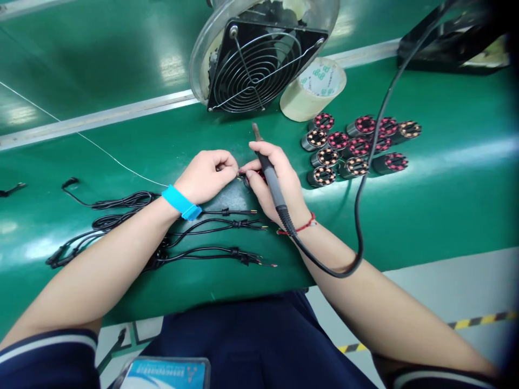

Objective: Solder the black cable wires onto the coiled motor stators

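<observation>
My right hand [284, 186] grips a soldering iron [272, 181], its tip pointing away from me and up toward the fan. The same hand's fingertips also touch a small dark part with red on it, mostly hidden behind them. Close beside it, my left hand [213, 174] is closed in a pinch on a thin wire [242, 172] at that part. A blue wrist strap [180, 202] with a thin white cord is on my left wrist. Below my hands lie several black cables [219, 251] with bared, coloured wire ends.
A round-framed fan [253, 81] stands at the back, with a wide tape roll [302, 97] beside it. Several wound motor stators [359, 146] stand at the right. The iron's black cord [359, 216] loops over my right forearm. A black stand [450, 59] sits back right.
</observation>
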The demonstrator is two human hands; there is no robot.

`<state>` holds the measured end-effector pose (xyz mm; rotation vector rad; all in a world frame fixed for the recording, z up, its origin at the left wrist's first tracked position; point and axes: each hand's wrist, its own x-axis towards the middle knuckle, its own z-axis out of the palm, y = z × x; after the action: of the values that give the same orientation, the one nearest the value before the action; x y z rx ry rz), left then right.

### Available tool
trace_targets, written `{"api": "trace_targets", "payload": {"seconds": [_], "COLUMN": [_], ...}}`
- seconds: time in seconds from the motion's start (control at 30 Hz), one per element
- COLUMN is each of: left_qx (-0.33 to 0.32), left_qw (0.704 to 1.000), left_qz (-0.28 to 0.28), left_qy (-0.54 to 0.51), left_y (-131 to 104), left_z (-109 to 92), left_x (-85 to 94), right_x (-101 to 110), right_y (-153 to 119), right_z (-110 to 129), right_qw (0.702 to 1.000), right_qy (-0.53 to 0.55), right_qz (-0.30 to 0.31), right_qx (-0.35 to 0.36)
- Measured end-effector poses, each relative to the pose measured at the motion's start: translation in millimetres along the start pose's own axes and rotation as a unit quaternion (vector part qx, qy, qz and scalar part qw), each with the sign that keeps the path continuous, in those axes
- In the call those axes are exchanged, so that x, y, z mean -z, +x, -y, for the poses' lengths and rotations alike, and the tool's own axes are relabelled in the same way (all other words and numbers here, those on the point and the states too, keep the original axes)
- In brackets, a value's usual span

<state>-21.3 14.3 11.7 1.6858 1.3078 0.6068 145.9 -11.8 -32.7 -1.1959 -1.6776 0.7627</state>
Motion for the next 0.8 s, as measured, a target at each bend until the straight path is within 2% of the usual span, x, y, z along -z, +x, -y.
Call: {"api": "trace_targets", "payload": {"seconds": [0.1,0.23,0.5,0.67,0.8], "left_qx": [-0.011,-0.018,-0.012,-0.088,-0.141], "left_qw": [1.0,0.999,0.998,0.995,0.989], "left_qz": [-0.012,-0.016,-0.044,-0.05,-0.029], "left_qy": [-0.02,-0.024,-0.043,-0.021,0.039], "left_y": [-1.1,-2.0,-2.8,-5.8,-8.9], "left_z": [0.6,0.4,2.2,3.1,1.7], "left_x": [1.1,0.5,-0.5,4.3,9.5], "right_x": [1.2,2.7,0.3,-2.3,-2.4], "right_y": [-3.9,-6.5,-3.7,-2.5,-2.1], "right_z": [2.9,7.9,7.7,6.7,5.4], "right_qw": [0.999,0.997,0.998,0.996,0.993], "right_qy": [-0.021,-0.041,-0.004,0.063,0.103], "right_qz": [-0.025,-0.006,0.019,-0.009,-0.01], "right_qx": [0.032,0.066,0.06,0.061,0.053]}}
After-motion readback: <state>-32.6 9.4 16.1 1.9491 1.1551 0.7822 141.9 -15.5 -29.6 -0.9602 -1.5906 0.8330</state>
